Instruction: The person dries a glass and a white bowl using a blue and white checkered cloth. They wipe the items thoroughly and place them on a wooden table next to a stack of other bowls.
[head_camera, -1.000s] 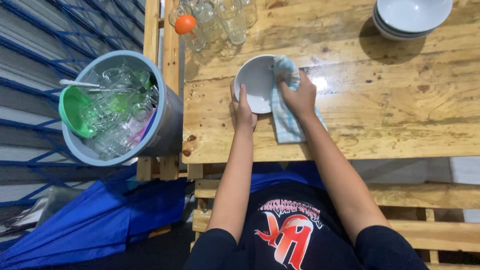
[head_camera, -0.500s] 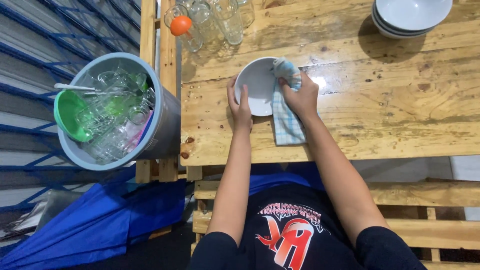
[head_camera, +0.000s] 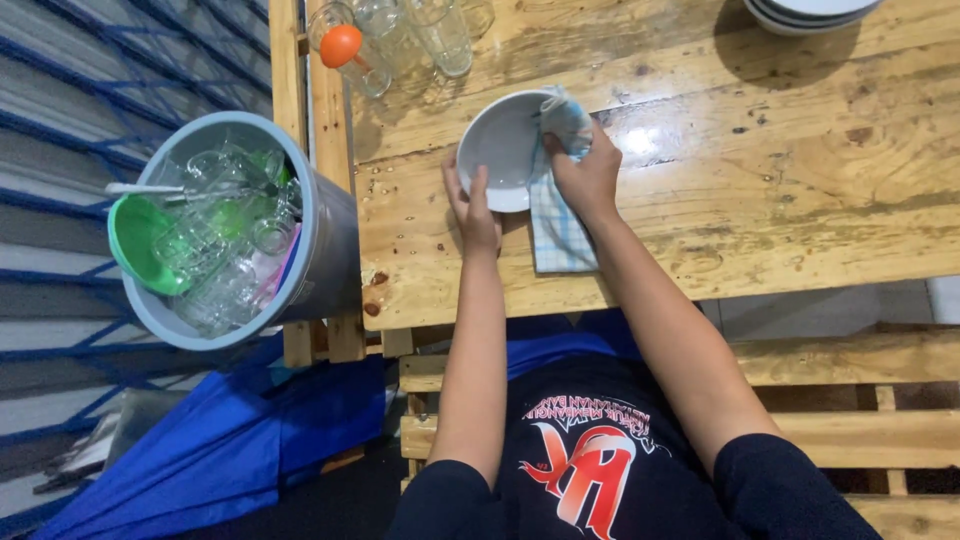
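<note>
While both hands work at the centre top of the frame, each line below tells one part of the scene.

Right grip: the right hand (head_camera: 590, 180) is closed on a bunched end of a pale checked cloth (head_camera: 560, 215) and presses it against the right rim of a white bowl (head_camera: 505, 150).

Left grip: the left hand (head_camera: 473, 205) lies with fingers spread, fairly wide, along the lower left edge of the bowl, steadying it rather than clasping it.

Bowl: it sits tilted toward the camera on the wooden surface (head_camera: 760, 180), its hollow showing, just above centre.

Cloth: its loose end trails down the surface below the right hand, toward the near edge.

Doing the wipe well: in my judgement the left hand should keep the bowl braced so it cannot slide on the damp planks, while the cloth follows the rim and then the hollow with even pressure.

Upper left of surface: clear drinking glasses (head_camera: 420, 35) stand close together, with a small orange ball-shaped thing (head_camera: 342, 45) among them.

Upper right corner: stacked white bowls (head_camera: 805, 15), partly cut off.

Left of frame: a grey bucket (head_camera: 325, 250) beside the surface, filled with glassware and a green plastic scoop or bowl (head_camera: 140, 240).

Bottom: the person's dark printed shirt and blue fabric.
</note>
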